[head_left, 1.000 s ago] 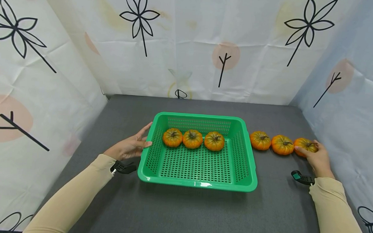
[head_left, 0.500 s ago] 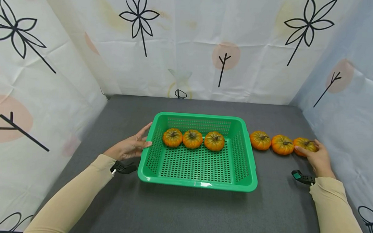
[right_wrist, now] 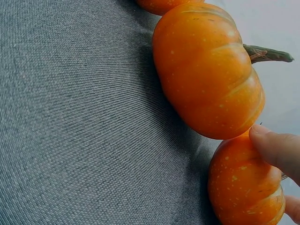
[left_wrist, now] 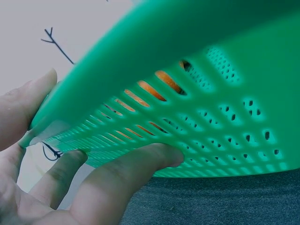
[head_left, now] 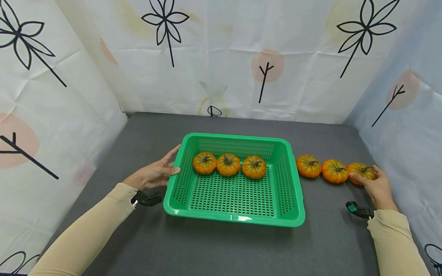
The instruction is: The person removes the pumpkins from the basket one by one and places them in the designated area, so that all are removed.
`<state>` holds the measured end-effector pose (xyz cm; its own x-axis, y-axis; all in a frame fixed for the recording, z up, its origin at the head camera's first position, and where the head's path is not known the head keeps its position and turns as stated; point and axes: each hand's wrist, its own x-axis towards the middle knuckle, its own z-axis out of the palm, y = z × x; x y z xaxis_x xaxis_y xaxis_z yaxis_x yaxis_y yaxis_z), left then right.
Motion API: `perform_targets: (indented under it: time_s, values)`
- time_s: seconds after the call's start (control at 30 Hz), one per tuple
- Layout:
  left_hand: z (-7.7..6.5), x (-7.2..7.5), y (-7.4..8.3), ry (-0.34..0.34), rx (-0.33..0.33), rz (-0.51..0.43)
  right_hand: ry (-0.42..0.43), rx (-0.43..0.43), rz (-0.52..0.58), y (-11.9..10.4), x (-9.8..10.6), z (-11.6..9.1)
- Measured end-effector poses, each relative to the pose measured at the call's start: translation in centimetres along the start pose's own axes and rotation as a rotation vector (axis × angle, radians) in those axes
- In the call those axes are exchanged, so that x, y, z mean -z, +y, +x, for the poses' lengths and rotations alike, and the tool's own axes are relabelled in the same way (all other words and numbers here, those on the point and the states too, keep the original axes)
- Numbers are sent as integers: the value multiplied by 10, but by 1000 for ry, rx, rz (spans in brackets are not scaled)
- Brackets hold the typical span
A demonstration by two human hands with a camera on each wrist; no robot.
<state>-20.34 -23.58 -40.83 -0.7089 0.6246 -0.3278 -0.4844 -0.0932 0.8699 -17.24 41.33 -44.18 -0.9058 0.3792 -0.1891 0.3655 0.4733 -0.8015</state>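
Note:
A green plastic basket (head_left: 211, 216) with slotted walls sits mid-table in the head view. Inside, three small orange pumpkins (head_left: 228, 165) form a row towards its back. My left hand (head_left: 153, 174) grips the basket's left side, its thumb (left_wrist: 29, 105) at the rim and fingers (left_wrist: 126, 176) against the outer wall. Right of the basket, three more pumpkins lie in a line on the table. My right hand (head_left: 379, 189) holds the rightmost pumpkin (right_wrist: 241, 176) between thumb and fingers; its neighbour (right_wrist: 208, 72) touches it. Part of the held pumpkin is cut off in the right wrist view.
The grey table (head_left: 217, 251) extends in front of and behind the basket. Patterned white cloth (head_left: 303, 84) hangs behind it and along both sides; the right-hand cloth (head_left: 418, 153) is close to my right hand.

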Motion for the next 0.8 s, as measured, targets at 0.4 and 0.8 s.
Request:
perform_targets:
  time_s: [0.4, 0.8]
  values:
    - [0, 1, 0, 2, 4, 0, -12, -2, -3, 0, 1, 0]
    - [0, -1, 0, 12, 2, 17, -13, -13, 17, -4, 3, -4]
